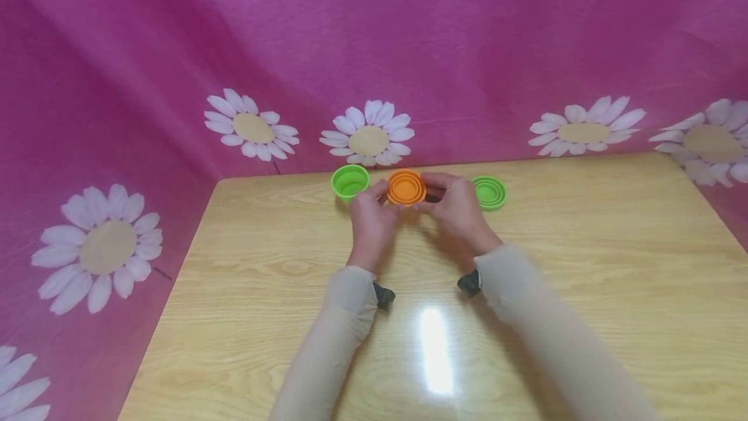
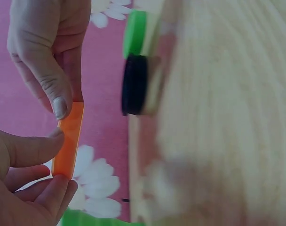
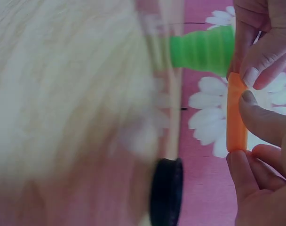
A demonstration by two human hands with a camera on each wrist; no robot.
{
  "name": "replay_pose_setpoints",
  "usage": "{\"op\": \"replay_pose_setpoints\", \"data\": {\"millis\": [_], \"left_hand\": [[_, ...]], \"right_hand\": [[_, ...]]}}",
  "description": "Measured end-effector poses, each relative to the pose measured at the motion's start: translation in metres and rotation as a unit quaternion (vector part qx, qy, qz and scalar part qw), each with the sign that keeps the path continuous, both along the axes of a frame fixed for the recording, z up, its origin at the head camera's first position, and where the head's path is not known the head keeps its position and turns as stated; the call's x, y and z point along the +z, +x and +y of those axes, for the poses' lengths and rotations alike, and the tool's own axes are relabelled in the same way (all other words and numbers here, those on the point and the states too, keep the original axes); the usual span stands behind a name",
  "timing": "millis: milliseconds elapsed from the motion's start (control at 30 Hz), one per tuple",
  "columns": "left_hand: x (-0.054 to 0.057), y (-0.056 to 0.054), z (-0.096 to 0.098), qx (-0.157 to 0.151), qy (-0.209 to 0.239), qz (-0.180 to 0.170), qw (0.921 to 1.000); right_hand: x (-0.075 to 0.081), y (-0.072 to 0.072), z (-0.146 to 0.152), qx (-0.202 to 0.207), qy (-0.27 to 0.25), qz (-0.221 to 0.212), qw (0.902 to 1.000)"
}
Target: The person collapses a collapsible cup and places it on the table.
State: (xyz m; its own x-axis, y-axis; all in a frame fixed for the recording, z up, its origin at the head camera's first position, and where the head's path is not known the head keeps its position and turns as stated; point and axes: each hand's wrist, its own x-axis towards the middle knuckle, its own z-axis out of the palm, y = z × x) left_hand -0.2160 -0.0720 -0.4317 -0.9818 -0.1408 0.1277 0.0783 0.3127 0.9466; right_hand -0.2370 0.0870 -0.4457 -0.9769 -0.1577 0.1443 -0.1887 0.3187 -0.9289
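Between both hands, above the table's far edge, is an orange collapsible cup (image 1: 406, 188) squashed flat into rings. My left hand (image 1: 373, 221) pinches its left rim, and my right hand (image 1: 458, 212) pinches the right. Seen edge-on in the left wrist view, the orange cup (image 2: 68, 141) is a thin disc with thumbs and fingertips on its rim. To the left of it, close to the left hand, stands a green cup (image 1: 350, 182) at full height. A flat green cup (image 1: 489, 193) lies right of the right hand. A flat black disc (image 2: 134, 84), mostly hidden by the right hand in the head view, sits between them.
The wooden table (image 1: 280, 317) stretches out beneath the forearms, with a bright light reflection near its middle. A pink curtain (image 1: 456, 51) printed with white daisies hangs along the back and the left side, right against the table edge.
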Motion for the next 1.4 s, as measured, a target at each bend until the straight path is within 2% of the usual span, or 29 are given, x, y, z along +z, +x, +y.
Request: {"op": "replay_pose_setpoints", "data": {"millis": [100,167,300,500,700,833,1000,1233,1400], "left_hand": [[-0.010,-0.004,0.001,0.003,-0.055,0.020,0.9983],[-0.017,-0.006,0.002,0.010,-0.101,0.032,0.9943],[-0.025,-0.011,0.003,0.023,-0.161,0.041,0.9859],[-0.031,-0.015,0.002,0.026,-0.198,0.024,0.9796],[-0.034,-0.020,0.002,0.020,-0.214,0.013,0.9765],[-0.036,-0.023,0.001,0.021,-0.211,-0.019,0.9771],[-0.037,-0.026,0.001,0.006,-0.194,-0.054,0.9794],[-0.038,-0.029,0.000,-0.004,-0.199,-0.065,0.9779],[-0.035,-0.027,-0.004,-0.009,-0.206,-0.060,0.9768]], "right_hand": [[-0.006,-0.002,-0.001,-0.002,0.015,-0.006,0.9999],[-0.011,-0.004,-0.001,-0.002,0.029,-0.002,0.9996],[-0.018,-0.008,-0.004,0.002,0.051,0.012,0.9986],[-0.025,-0.015,-0.006,0.001,0.107,0.034,0.9937],[-0.028,-0.022,-0.007,0.012,0.161,0.035,0.9862],[-0.027,-0.027,-0.008,0.029,0.194,0.037,0.9799],[-0.026,-0.030,-0.009,0.034,0.218,0.039,0.9745],[-0.026,-0.032,-0.011,0.036,0.237,0.041,0.9698],[-0.026,-0.031,-0.011,0.033,0.242,0.035,0.9690]]}}
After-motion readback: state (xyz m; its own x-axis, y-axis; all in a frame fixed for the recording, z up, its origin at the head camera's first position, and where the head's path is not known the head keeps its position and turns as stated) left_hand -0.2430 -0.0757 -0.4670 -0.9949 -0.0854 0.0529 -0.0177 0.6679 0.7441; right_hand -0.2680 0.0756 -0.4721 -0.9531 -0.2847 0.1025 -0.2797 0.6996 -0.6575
